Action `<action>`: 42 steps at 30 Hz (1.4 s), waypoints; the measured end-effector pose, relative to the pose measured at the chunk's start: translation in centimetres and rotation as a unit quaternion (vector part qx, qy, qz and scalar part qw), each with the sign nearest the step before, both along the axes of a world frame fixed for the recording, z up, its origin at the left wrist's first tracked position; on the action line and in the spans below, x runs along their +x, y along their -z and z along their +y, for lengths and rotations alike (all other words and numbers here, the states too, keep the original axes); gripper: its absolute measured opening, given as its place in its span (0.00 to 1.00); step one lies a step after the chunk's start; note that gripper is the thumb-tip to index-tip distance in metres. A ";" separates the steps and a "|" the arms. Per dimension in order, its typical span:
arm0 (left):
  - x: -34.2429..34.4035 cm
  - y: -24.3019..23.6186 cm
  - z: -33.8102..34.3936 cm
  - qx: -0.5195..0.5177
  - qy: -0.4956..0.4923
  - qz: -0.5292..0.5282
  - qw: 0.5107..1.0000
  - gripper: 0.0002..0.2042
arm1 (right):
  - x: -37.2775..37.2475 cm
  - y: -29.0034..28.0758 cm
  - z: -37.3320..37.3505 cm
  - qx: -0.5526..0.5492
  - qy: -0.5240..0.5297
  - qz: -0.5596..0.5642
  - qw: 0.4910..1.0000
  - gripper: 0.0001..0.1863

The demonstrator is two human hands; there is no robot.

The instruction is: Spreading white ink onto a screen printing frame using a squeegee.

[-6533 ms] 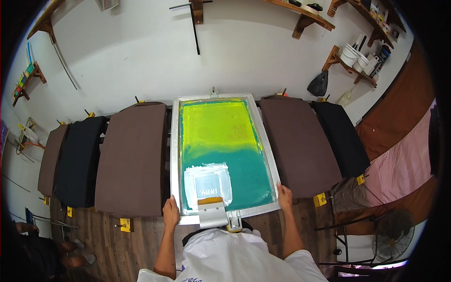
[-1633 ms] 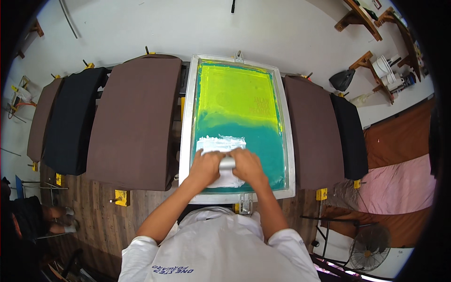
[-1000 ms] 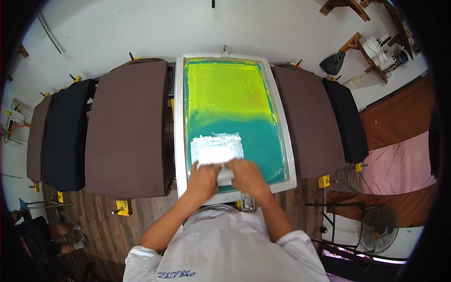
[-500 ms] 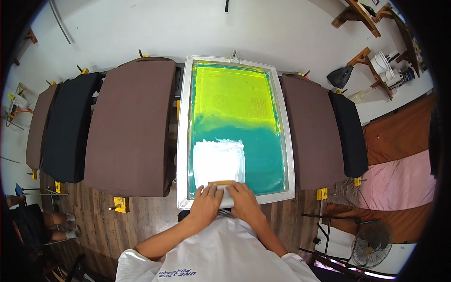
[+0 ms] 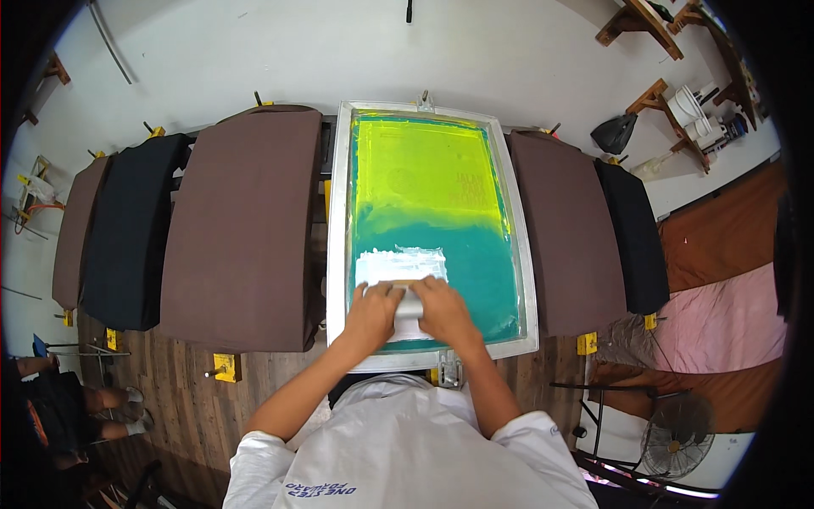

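Observation:
Both my hands grip a squeegee with a grey metal holder and a tan upper edge, set across the near part of a printing screen. My left hand closes round its left end, my right hand round its right end. Just beyond it lies a patch of white ink, streaky and ragged at the far edge. The screen mesh is teal near me and yellow-green farther off, with faint lettering in the yellow part. A silver metal frame surrounds it. The squeegee's lower edge is hidden.
Brown fabric-covered boards and black ones flank the screen on both sides, with yellow brackets below. A fan stands at lower right. At lower left are a person's legs. Wall shelves hold containers.
Both hands have pushed the squeegee away from me, up the screen. The white patch, thick and solid before, now looks shorter and streaked ahead of the squeegee.

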State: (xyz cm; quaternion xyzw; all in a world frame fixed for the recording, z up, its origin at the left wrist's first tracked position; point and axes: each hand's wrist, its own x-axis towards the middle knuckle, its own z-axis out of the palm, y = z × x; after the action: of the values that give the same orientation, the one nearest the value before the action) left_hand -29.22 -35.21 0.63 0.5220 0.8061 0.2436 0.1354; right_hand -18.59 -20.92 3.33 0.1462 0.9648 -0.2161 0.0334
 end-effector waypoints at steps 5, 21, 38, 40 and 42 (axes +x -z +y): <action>6.6 -1.3 -5.0 -0.035 0.035 0.021 0.999 0.29 | 6.5 -0.2 -4.6 -0.030 0.000 0.009 1.000 0.29; 0.0 -1.6 3.4 -0.032 0.023 -0.022 0.999 0.18 | 0.4 0.4 3.4 -0.042 0.026 0.028 0.998 0.19; -0.8 -2.4 0.6 -0.018 -0.015 -0.022 0.999 0.22 | -1.6 -2.3 1.2 0.003 -0.022 -0.053 0.998 0.21; -1.8 -2.0 1.7 -0.041 -0.024 -0.048 0.998 0.22 | -2.7 -1.3 1.9 0.000 -0.014 -0.063 0.998 0.22; -1.1 -1.7 1.1 -0.011 -0.020 -0.032 0.999 0.22 | -1.6 0.4 1.8 0.001 -0.012 -0.024 1.000 0.23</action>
State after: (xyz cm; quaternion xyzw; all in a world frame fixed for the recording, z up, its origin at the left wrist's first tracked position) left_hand -30.36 -34.08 2.33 0.4962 0.8143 0.2541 0.1617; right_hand -20.22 -19.15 2.98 0.1401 0.9655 -0.2115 0.0594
